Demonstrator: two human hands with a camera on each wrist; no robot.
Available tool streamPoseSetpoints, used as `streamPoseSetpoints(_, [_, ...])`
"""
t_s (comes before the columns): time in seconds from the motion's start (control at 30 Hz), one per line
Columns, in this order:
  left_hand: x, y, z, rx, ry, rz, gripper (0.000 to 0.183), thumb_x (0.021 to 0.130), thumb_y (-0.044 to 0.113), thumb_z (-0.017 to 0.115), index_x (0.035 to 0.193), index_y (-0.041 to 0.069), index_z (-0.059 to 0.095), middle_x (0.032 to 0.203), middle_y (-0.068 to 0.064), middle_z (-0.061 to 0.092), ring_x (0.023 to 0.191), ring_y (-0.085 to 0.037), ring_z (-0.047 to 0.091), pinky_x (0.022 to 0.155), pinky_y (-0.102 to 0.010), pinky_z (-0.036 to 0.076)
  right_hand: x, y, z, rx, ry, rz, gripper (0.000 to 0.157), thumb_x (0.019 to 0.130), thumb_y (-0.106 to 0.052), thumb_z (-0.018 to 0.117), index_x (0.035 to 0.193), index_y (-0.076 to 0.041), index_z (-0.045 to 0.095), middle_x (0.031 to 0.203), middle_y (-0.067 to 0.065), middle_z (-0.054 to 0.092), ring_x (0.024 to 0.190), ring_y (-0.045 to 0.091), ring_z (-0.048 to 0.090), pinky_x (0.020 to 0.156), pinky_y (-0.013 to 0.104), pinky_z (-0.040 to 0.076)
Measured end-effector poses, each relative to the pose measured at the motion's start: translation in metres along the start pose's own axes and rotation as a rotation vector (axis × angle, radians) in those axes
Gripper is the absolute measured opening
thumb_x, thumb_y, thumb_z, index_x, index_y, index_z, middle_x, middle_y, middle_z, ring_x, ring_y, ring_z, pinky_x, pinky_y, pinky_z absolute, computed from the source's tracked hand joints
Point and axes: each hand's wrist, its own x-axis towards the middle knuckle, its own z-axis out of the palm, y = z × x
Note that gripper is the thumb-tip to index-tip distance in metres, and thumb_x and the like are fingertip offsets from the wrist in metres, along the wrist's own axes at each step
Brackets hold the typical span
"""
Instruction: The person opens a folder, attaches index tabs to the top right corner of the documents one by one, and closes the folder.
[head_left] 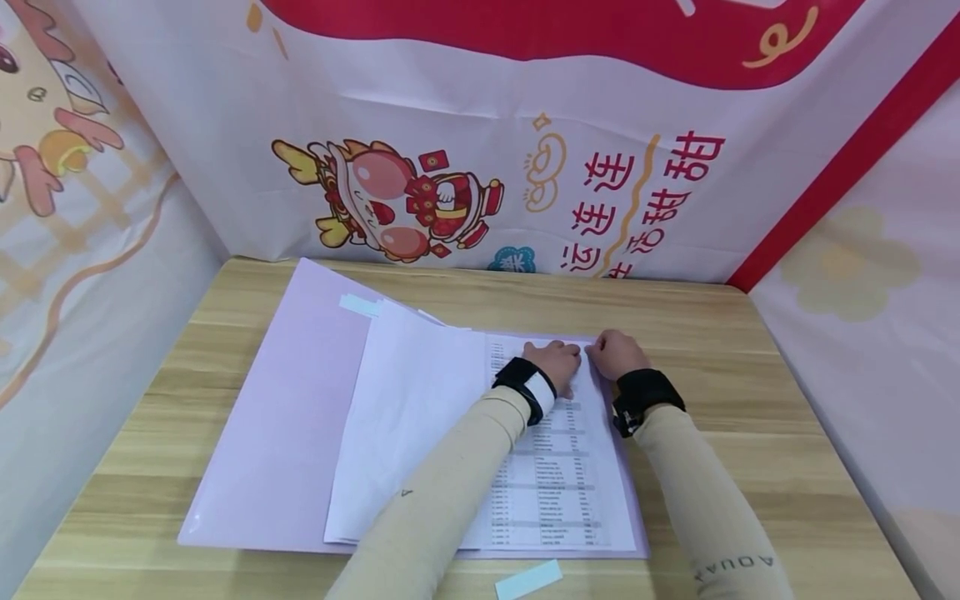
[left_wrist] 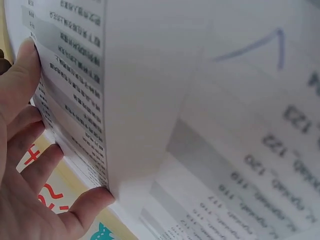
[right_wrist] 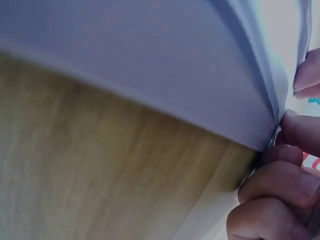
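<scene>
A lilac folder [head_left: 285,400] lies opened out on the wooden table, with a stack of white sheets on it. The right-hand page [head_left: 558,500] carries a printed table; in the left wrist view a blue pen tick [left_wrist: 260,47] marks the paper. My left hand [head_left: 553,364] rests on the upper part of this page, its fingers [left_wrist: 90,202] spread and pressing on the paper. At the top right corner, my right hand [head_left: 618,354] pinches the page's edge between thumb and curled fingers [right_wrist: 275,187]. The left fingertips are close beside it.
A pale blue paper strip [head_left: 528,579] lies at the table's front, below the folder. Another pale strip [head_left: 360,305] sticks out at the top of the turned sheets [head_left: 420,375]. Printed cloth [head_left: 465,100] hangs behind and at both sides of the wooden table [head_left: 750,467].
</scene>
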Motion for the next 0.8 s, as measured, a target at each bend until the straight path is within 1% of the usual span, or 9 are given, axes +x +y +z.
streamPoseSetpoints(0.17, [0.003,-0.001,0.002,-0.01,-0.018,-0.007,0.062,0.088,0.046,0.078,0.143,0.027,0.059,0.153,0.013,0.046,0.138,-0.011,0.044,0.097,-0.052,0.048,-0.002,-0.001,-0.003,0.01,0.029,0.028,0.027,0.1,-0.02,0.061,0.08,-0.003,0.058,0.078,0.01,0.061,0.074,0.028,0.059,0.067,0.036,0.045])
streamPoseSetpoints(0.27, [0.006,-0.001,0.006,-0.024,-0.017,-0.012,0.061,0.087,0.045,0.079,0.142,0.027,0.06,0.153,0.012,0.046,0.139,-0.012,0.043,0.097,-0.052,0.048,-0.002,-0.003,-0.002,0.008,0.03,0.028,0.028,0.099,-0.021,0.061,0.077,-0.004,0.058,0.076,0.009,0.06,0.073,0.028,0.059,0.066,0.036,0.045])
streamPoseSetpoints(0.4, [0.009,-0.001,0.012,-0.046,0.009,-0.02,0.06,0.084,0.043,0.082,0.139,0.027,0.063,0.15,0.011,0.048,0.137,-0.012,0.045,0.096,-0.053,0.048,-0.001,-0.005,0.002,-0.009,0.031,0.018,0.032,0.099,-0.023,0.06,0.072,-0.007,0.054,0.07,0.006,0.055,0.068,0.026,0.056,0.061,0.033,0.041])
streamPoseSetpoints(0.5, [0.011,-0.001,0.016,-0.06,0.035,-0.024,0.058,0.083,0.043,0.083,0.135,0.025,0.065,0.147,0.009,0.051,0.134,-0.013,0.048,0.094,-0.053,0.048,-0.002,-0.006,0.004,-0.012,0.038,0.035,0.033,0.1,-0.024,0.061,0.073,-0.007,0.053,0.07,0.006,0.054,0.067,0.026,0.055,0.06,0.033,0.04])
streamPoseSetpoints(0.6, [0.011,-0.001,0.017,-0.065,0.04,-0.026,0.057,0.083,0.044,0.084,0.133,0.023,0.066,0.144,0.007,0.052,0.131,-0.013,0.05,0.093,-0.051,0.049,-0.003,-0.006,0.004,-0.001,0.039,0.059,0.031,0.1,-0.023,0.061,0.075,-0.006,0.055,0.072,0.007,0.056,0.068,0.025,0.056,0.06,0.033,0.04])
streamPoseSetpoints(0.67, [0.011,-0.002,0.015,-0.066,0.031,-0.028,0.056,0.084,0.044,0.083,0.133,0.023,0.066,0.143,0.007,0.052,0.13,-0.013,0.05,0.093,-0.051,0.049,-0.005,-0.006,0.003,0.007,0.032,0.066,0.03,0.101,-0.023,0.061,0.076,-0.005,0.056,0.073,0.008,0.057,0.069,0.025,0.056,0.06,0.032,0.041])
streamPoseSetpoints(0.8, [0.01,-0.002,0.011,-0.071,0.012,-0.034,0.059,0.085,0.044,0.082,0.136,0.022,0.063,0.145,0.007,0.052,0.132,-0.012,0.049,0.095,-0.05,0.049,-0.006,-0.005,0.001,0.015,0.008,0.042,0.031,0.1,-0.024,0.062,0.075,-0.006,0.056,0.071,0.006,0.055,0.067,0.023,0.055,0.06,0.031,0.04])
